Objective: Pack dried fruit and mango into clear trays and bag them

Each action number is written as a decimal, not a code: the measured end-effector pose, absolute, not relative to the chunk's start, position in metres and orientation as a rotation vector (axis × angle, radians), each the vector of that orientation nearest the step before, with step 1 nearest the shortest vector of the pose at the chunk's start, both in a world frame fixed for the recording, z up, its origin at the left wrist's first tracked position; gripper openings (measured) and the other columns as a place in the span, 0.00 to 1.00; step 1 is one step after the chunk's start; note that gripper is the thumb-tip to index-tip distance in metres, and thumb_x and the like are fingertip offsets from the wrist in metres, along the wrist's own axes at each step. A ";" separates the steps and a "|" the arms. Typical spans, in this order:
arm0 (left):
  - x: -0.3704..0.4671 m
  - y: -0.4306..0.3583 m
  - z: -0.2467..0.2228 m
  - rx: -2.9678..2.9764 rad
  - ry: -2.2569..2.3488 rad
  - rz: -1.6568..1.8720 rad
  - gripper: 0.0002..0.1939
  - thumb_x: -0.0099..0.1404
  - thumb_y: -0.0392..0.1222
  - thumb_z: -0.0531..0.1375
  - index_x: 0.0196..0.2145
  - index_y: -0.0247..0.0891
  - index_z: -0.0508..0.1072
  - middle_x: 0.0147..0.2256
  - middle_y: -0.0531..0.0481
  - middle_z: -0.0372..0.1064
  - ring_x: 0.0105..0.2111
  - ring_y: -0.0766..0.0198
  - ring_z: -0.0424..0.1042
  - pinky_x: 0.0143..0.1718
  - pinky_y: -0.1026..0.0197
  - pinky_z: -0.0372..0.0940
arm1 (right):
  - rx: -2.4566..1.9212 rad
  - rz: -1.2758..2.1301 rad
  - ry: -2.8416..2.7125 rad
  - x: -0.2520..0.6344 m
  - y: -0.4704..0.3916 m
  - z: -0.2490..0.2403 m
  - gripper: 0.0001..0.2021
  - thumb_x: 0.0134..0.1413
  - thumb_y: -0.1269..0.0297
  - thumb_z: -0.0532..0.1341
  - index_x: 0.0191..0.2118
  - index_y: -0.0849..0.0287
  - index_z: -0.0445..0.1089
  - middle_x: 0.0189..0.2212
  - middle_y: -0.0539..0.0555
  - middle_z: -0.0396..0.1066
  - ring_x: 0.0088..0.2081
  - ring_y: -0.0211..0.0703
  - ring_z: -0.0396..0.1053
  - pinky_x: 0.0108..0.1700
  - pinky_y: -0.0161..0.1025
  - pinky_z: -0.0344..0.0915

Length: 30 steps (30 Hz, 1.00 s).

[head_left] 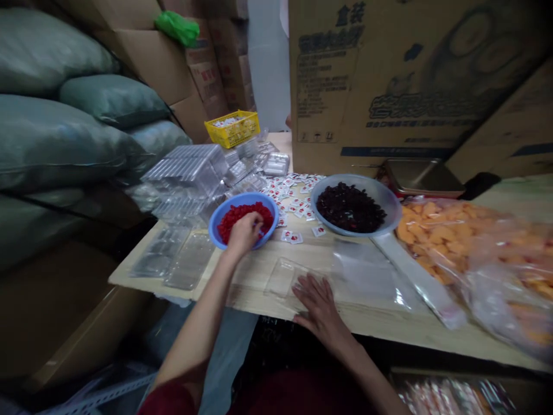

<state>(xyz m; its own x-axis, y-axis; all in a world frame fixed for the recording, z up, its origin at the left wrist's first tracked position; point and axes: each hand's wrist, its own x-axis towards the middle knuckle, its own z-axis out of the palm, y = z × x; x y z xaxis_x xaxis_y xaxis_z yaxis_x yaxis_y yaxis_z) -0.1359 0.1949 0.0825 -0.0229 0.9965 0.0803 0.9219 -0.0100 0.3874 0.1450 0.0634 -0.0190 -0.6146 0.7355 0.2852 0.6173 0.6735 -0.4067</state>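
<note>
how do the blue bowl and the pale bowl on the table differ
The blue bowl looks smaller; the pale bowl looks wider. The blue bowl holds red pieces, the pale bowl dark pieces. The left hand is in the blue bowl; no hand is at the pale bowl. Both are round and stand on the table.

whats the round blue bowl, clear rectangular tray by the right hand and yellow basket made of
Round blue bowl: probably plastic, smooth; its colour looks even around the rim. Clear rectangular tray: likely thin plastic, glossy; the tabletop shows through. Yellow rectangular basket: seemingly moulded plastic, from its openwork sides; finish unclear.
</note>
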 end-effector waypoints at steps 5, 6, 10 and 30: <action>-0.191 0.243 0.048 1.919 2.120 -0.086 0.14 0.55 0.37 0.63 0.41 0.38 0.73 0.40 0.38 0.76 0.40 0.50 0.75 0.37 0.59 0.64 | -1.251 0.257 -2.047 0.197 0.145 0.028 0.15 0.66 0.62 0.56 0.56 0.53 0.70 0.54 0.58 0.72 0.59 0.51 0.66 0.65 0.58 0.53; -0.194 0.247 0.039 1.932 2.093 -0.117 0.15 0.55 0.37 0.63 0.42 0.38 0.73 0.39 0.39 0.77 0.39 0.51 0.76 0.36 0.60 0.64 | -1.352 0.255 -1.951 0.211 0.169 0.037 0.15 0.66 0.63 0.55 0.53 0.57 0.72 0.51 0.60 0.74 0.55 0.50 0.69 0.61 0.53 0.59; -0.195 0.252 0.021 1.956 2.066 -0.208 0.15 0.56 0.39 0.61 0.43 0.37 0.73 0.39 0.37 0.77 0.39 0.50 0.76 0.36 0.59 0.64 | -1.823 0.337 -1.907 0.248 0.265 0.053 0.12 0.63 0.69 0.56 0.47 0.64 0.74 0.45 0.62 0.76 0.48 0.50 0.72 0.53 0.45 0.65; -0.200 0.250 0.035 1.772 2.062 0.380 0.12 0.62 0.43 0.59 0.37 0.38 0.81 0.41 0.43 0.79 0.42 0.54 0.76 0.47 0.59 0.65 | -1.249 0.909 -1.831 0.202 0.157 0.054 0.04 0.59 0.63 0.62 0.35 0.56 0.70 0.32 0.51 0.74 0.34 0.43 0.70 0.37 0.39 0.63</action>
<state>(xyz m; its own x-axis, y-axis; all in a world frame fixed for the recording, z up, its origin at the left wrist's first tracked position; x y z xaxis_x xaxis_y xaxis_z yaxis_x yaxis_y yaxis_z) -0.1995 0.2497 0.0349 -0.1219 0.9855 -0.1184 0.8787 0.1626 0.4488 0.2021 0.1572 0.0543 -0.2634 0.9486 0.1755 0.4335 0.2789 -0.8569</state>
